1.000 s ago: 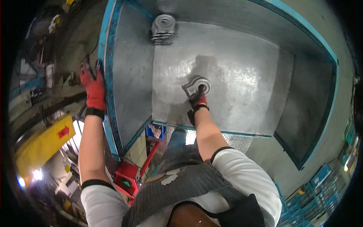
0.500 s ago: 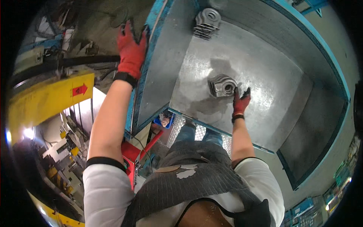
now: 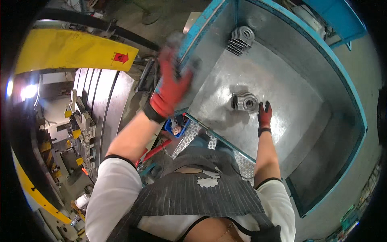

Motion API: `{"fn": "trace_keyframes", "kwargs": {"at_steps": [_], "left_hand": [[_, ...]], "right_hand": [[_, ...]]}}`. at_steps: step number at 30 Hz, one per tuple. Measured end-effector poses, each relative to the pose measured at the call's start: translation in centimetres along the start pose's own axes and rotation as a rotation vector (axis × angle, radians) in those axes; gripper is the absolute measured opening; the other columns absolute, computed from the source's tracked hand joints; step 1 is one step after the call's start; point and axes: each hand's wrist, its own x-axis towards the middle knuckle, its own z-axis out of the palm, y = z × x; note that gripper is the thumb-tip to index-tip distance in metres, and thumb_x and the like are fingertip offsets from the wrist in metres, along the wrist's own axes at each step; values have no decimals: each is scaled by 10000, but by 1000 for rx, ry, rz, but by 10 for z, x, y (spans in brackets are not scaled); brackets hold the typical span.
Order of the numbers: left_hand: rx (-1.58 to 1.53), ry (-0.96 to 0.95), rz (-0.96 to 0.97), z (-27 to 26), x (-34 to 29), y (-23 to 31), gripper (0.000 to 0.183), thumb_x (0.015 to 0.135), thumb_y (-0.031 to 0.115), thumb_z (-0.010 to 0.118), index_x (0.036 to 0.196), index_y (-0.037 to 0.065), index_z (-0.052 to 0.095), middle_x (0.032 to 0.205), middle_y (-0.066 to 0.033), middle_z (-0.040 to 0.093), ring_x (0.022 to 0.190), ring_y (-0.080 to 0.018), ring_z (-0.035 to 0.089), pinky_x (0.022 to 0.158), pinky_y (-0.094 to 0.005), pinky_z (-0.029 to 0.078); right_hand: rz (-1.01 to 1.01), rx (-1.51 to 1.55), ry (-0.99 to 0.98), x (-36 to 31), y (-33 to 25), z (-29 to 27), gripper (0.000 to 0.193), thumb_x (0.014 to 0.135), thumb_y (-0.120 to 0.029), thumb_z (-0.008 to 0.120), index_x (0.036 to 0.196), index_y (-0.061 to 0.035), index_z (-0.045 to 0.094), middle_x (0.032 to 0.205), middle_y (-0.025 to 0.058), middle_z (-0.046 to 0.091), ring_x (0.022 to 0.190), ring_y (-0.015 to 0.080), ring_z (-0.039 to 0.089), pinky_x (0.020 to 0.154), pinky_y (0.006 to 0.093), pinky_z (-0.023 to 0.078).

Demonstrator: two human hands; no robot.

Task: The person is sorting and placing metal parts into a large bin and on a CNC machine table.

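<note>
My left hand (image 3: 171,86), in a red glove with dark fingertips, is above the blue-edged side wall (image 3: 203,21) of a metal bin. It is smeared by motion, but thumb and fingers are apart and nothing shows in them. Inside the bin, my right hand (image 3: 265,117), gloved the same way, is open beside a small stack of grey metal parts (image 3: 246,102) with a round hole. A narrow gap separates its fingertips from that stack. Another stack of similar ring-ended metal parts (image 3: 242,39) sits by the bin's far left corner.
On the left is a machine with a yellow beam (image 3: 76,50) and a ribbed metal plate (image 3: 109,105). A blue box (image 3: 182,130) and a red bar (image 3: 155,151) are below the bin's left side. Patterned metal plate flooring (image 3: 189,141) lies by my legs.
My left hand has come off the bin's side wall and moved right and toward me. My right hand has drawn slightly away from the near stack. The view has shifted.
</note>
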Motion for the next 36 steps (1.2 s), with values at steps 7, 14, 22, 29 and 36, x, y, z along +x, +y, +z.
{"fn": "trace_keyframes", "kwargs": {"at_steps": [7, 14, 22, 29, 36], "left_hand": [[-381, -268, -605, 216, -173, -6, 909, 691, 395, 745, 1358, 11, 261, 1331, -242, 337, 1233, -380, 343, 1039, -415, 289], [-510, -472, -764, 388, -255, -49, 1030, 618, 536, 752, 1359, 25, 252, 1349, -216, 350, 1268, -342, 328, 1045, -401, 280], [-621, -628, -691, 328, -258, -68, 587, 704, 384, 721, 1113, 35, 487, 1096, -112, 553, 981, -250, 537, 847, -386, 418], [-1147, -593, -1414, 211, -327, -47, 554, 820, 300, 634, 1267, 58, 415, 1232, -76, 473, 1099, -205, 460, 882, -359, 412], [-906, -662, -996, 126, -333, -39, 571, 782, 288, 693, 1237, 17, 478, 1203, -122, 534, 1105, -214, 494, 921, -336, 406]], "right_hand": [[-236, -28, -205, 34, 29, 28, 647, 837, -207, 628, 1371, -25, 312, 1329, 193, 416, 1220, 280, 417, 1013, 353, 339], [322, 586, -596, 38, 26, 37, 599, 804, -28, 632, 1334, -26, 352, 1169, 98, 530, 985, 157, 548, 831, 282, 464], [280, 613, -746, -13, 35, 56, 414, 878, -68, 482, 1285, -42, 415, 1082, 89, 571, 972, 185, 557, 883, 312, 446], [448, 546, -824, -130, 1, 66, 328, 910, -169, 511, 1209, -45, 455, 1127, 104, 545, 1015, 200, 539, 876, 328, 465], [576, 731, -851, -213, -117, 23, 398, 849, -72, 571, 1224, -42, 443, 1169, 99, 526, 1048, 195, 533, 930, 321, 435]]}}
